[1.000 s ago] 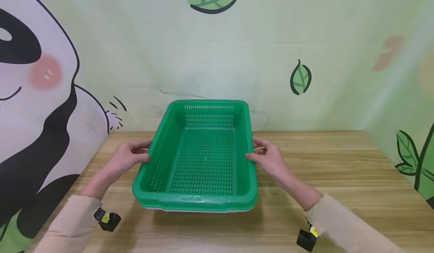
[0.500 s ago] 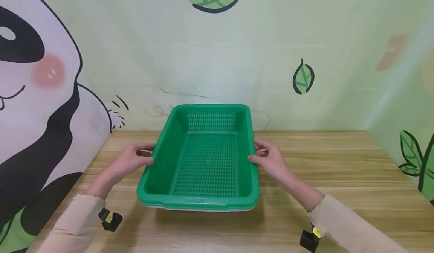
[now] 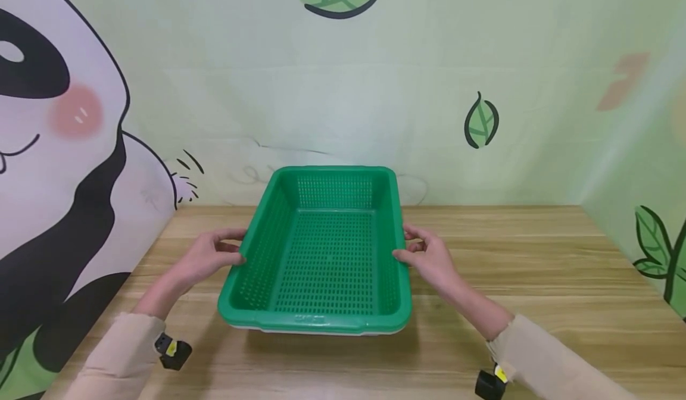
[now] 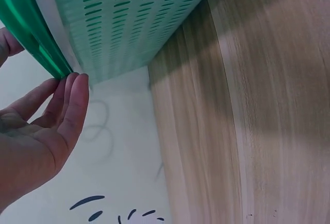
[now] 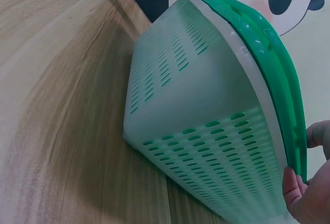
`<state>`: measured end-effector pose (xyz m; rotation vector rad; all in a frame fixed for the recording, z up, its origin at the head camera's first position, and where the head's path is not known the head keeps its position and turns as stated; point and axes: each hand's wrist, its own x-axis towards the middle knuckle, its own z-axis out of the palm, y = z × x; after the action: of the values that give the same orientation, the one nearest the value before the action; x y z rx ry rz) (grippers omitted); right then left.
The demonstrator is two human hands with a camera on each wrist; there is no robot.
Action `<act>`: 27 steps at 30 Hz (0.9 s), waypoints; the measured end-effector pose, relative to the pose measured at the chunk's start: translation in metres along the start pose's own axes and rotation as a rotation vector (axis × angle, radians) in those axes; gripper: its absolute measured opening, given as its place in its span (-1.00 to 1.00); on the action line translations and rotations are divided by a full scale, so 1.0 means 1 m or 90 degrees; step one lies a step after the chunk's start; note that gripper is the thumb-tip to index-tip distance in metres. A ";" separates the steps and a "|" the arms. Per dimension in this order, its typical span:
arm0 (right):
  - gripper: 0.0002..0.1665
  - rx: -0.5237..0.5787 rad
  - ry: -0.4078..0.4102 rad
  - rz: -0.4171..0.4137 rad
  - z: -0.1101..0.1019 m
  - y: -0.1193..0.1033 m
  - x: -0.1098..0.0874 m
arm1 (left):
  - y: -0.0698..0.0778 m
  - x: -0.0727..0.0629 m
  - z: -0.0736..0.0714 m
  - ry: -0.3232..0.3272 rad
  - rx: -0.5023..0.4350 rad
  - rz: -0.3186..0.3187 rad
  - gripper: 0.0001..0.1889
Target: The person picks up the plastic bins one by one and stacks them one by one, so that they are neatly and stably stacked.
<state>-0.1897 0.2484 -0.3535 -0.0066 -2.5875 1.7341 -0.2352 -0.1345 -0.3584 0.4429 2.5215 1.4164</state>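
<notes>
A green plastic basket (image 3: 316, 321) with slotted walls and floor sits nested inside a whitish translucent basket (image 5: 221, 80). Only a thin pale edge of the outer one shows under the near rim in the head view. My left hand (image 3: 206, 257) grips the left side of the rims, thumb on top and fingers beneath. On the opposite side, my right hand (image 3: 433, 262) holds the rims the same way. Both wrist views show fingertips curled under the outer basket's lip. Nothing lies inside the green basket.
Beneath the baskets is a wood-grain table (image 3: 514, 257). Directly behind it rises a pale green wall (image 3: 429, 78) with leaf drawings and a large painted panda (image 3: 86, 180) on the left. Small black cameras sit at both wrists.
The far end of the baskets has come down slightly, with both hands still gripping the sides. The head view has shifted a little, and movement has nearly stopped in the last half second.
</notes>
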 end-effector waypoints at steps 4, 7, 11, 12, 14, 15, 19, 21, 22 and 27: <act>-0.33 0.011 -0.006 0.002 0.001 0.001 0.000 | -0.003 0.000 -0.001 -0.002 -0.003 -0.001 -0.38; -0.33 0.013 -0.007 0.003 0.001 0.001 -0.001 | -0.005 0.001 -0.001 -0.002 0.004 -0.004 -0.35; -0.31 0.013 0.001 -0.014 0.004 0.001 0.000 | -0.005 0.004 0.001 0.002 0.012 -0.006 -0.31; -0.32 0.014 0.002 -0.019 0.005 0.001 0.000 | -0.005 0.005 0.001 0.004 0.011 -0.006 -0.31; -0.33 0.020 0.000 -0.030 0.007 0.000 0.000 | -0.005 0.005 0.002 0.005 0.005 -0.007 -0.32; -0.34 0.023 -0.002 -0.034 0.009 0.000 -0.001 | -0.006 0.006 0.002 0.004 0.001 -0.006 -0.33; -0.35 0.029 -0.013 -0.039 0.011 0.000 -0.002 | -0.008 0.005 0.002 0.004 -0.009 -0.002 -0.34; -0.34 0.028 -0.014 -0.039 0.011 0.000 -0.003 | -0.009 0.005 0.002 0.002 -0.014 -0.004 -0.33; -0.34 0.027 -0.014 -0.039 0.011 0.001 -0.003 | -0.009 0.006 0.002 0.001 -0.016 -0.005 -0.33; -0.34 0.031 -0.011 -0.034 0.009 0.003 -0.003 | -0.008 0.008 0.005 0.001 -0.031 -0.004 -0.32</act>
<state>-0.1874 0.2413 -0.3596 0.0775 -2.5319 1.7856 -0.2420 -0.1317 -0.3681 0.4244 2.4811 1.4719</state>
